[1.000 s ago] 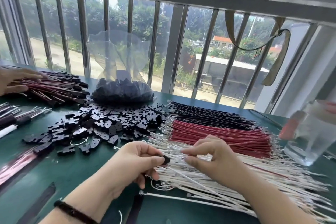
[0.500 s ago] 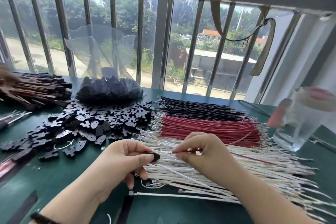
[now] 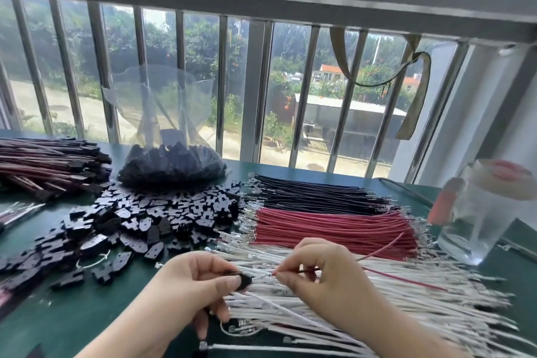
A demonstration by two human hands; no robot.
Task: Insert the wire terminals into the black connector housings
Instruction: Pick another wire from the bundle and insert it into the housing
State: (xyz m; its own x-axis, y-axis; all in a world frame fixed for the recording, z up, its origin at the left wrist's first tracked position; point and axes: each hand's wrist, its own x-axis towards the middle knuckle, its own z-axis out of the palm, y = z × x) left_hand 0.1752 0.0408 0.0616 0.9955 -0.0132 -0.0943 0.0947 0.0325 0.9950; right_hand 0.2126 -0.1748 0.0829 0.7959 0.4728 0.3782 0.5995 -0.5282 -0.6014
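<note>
Green table (image 3: 72, 314) sat under a barred window (image 3: 261, 90), housings (image 3: 139, 221) heaped beside black (image 3: 313, 197), red (image 3: 334, 229) and white wires (image 3: 392, 299), and over the white ones her left hand (image 3: 189, 285) pinched a housing (image 3: 243, 280) just beside her right hand (image 3: 325, 279), clamped on a red wire (image 3: 380, 251).

Clear cup (image 3: 476, 221) right; window bars (image 3: 258, 93) (strap (image 3: 415, 102) hanging).

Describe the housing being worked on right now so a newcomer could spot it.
Start at the loose pile of black housings on the green table. Nearer the camera, the left hand pinches one housing. Only this one is off the table, facing the wire in the right hand.
</note>
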